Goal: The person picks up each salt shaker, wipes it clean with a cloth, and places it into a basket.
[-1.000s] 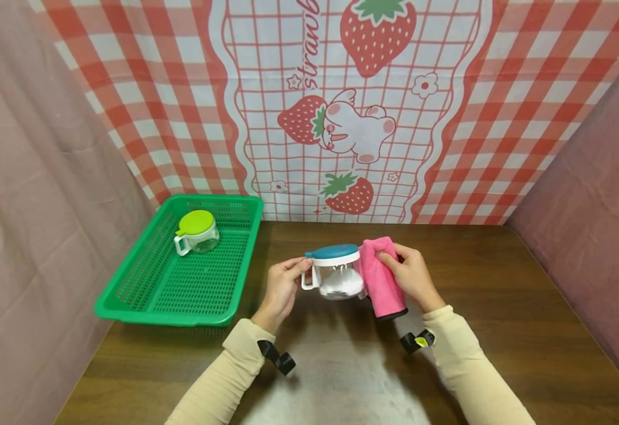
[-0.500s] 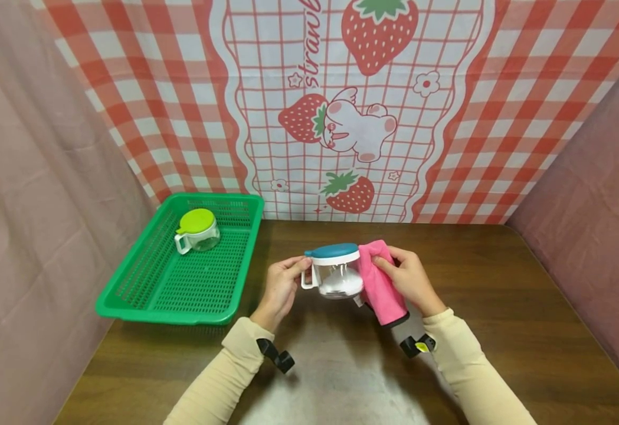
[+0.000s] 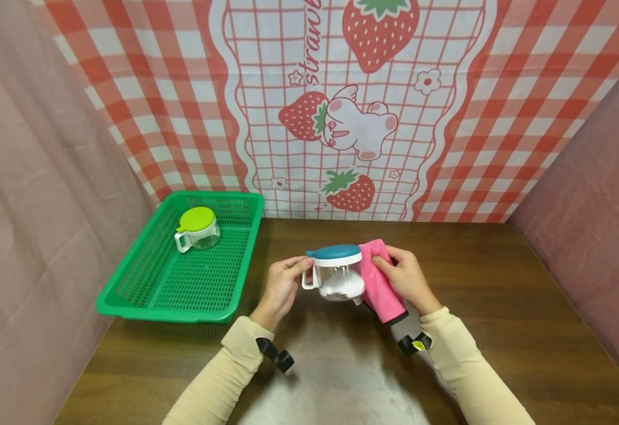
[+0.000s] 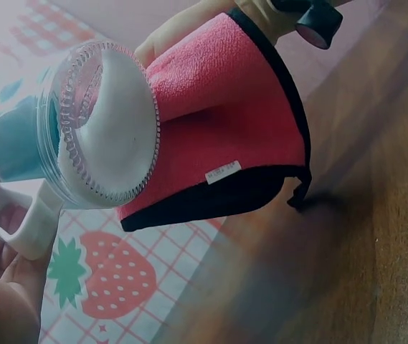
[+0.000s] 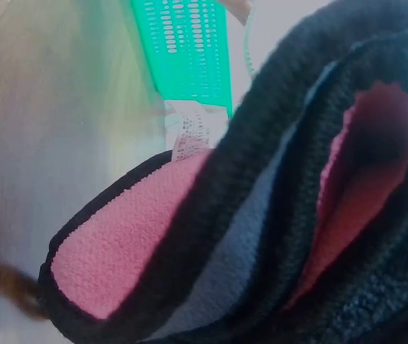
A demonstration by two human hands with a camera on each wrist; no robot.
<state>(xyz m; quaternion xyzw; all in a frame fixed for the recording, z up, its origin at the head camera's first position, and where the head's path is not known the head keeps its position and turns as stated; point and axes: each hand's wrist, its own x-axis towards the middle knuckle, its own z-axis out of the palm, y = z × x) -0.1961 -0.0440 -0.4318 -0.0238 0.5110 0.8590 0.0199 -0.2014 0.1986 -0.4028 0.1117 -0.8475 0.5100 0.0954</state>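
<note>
Slightly leftward, the pink cloth (image 3: 382, 289) has been shifted against the blue-lidded jar (image 3: 338, 268), pinched by the right hand (image 3: 408, 277). Above mid-table (image 3: 490, 307), the jar's handle (image 4: 42, 226) is pinched by the inward-turned left hand (image 3: 281, 287); the back-left corner is occupied by the green basket (image 3: 197, 292).

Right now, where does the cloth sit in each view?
Head: cloth below and right of centre, in the right hand.
Left wrist: cloth at upper centre, right of the jar.
Right wrist: cloth across the bottom and right.
Shared landmark: its black hem, in all three.
</note>
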